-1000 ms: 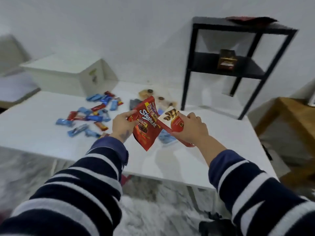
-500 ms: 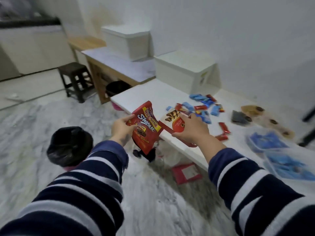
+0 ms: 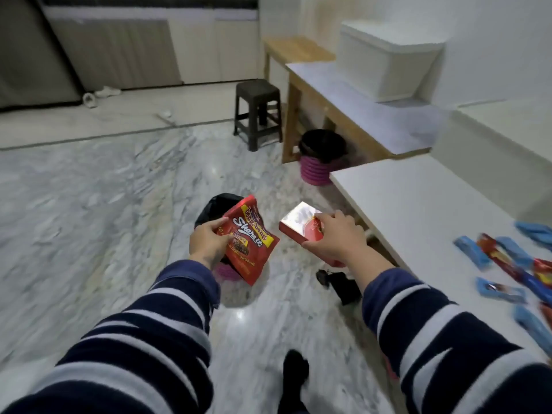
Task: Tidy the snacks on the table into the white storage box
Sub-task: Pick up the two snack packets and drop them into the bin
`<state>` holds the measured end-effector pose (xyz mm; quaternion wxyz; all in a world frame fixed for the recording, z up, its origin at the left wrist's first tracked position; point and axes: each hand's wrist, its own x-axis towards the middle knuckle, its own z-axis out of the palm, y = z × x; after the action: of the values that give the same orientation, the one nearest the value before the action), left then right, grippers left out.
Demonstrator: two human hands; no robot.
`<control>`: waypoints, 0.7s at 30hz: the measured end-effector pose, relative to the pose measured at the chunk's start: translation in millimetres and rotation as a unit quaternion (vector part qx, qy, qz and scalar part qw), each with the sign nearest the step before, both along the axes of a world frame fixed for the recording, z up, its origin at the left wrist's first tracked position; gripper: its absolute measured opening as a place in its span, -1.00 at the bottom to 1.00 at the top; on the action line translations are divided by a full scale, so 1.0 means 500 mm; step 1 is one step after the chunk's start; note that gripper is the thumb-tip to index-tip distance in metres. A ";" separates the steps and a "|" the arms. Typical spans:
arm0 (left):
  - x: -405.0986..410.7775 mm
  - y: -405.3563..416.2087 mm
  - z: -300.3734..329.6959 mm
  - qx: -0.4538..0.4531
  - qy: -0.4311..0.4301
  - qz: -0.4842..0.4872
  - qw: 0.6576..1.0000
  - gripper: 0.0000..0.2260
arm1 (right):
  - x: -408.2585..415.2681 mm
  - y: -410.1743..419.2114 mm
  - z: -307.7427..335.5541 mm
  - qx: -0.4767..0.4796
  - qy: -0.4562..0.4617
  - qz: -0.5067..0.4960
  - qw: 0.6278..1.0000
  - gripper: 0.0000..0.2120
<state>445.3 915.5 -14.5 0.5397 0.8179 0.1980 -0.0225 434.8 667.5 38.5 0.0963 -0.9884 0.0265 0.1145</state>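
You're mid-carry. Your left hand (image 3: pixel 209 239) is clenched on the red snack pouch (image 3: pixel 249 242), pinched at its upper left edge. Your right hand (image 3: pixel 334 234) grips the red-and-white snack box (image 3: pixel 301 224) from above, fingers wrapped over its near end.

Both items are off the table (image 3: pixel 418 210) and held over the floor, just past the table's left edge. The pouch hangs directly above a black-lined bin (image 3: pixel 219 204) on the floor (not a place for it, judging by the task).

Orientation: the pouch's long axis runs diagonally, top corner up and away from you, bottom corner pointing down toward your sleeve, printed face toward the camera. The box lies roughly flat, long axis running from your palm up-left, its far short end pointing away from the table.

Two white storage boxes are in view: one lidded on the wooden bench (image 3: pixel 388 59), another at the table's far right corner (image 3: pixel 501 135), cropped by the frame. Can't tell which is the target, or whether the second one is open.

Next move, as I read it: swing both hands back right toward the box, get the lid off if it's on, drop both in. Loose blue and red bars (image 3: pixel 501 258) at the table's right edge still need collecting.
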 end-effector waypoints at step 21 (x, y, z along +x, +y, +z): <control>0.547 0.197 -0.367 -0.040 0.150 0.140 0.978 -0.63 | 0.682 0.286 -0.375 -0.035 0.174 0.091 0.980 -0.30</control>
<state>718.9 1014.1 -198.0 0.5337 0.7472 0.3885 -0.0769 775.9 810.6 -149.0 0.0443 -0.9545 -0.0434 0.2916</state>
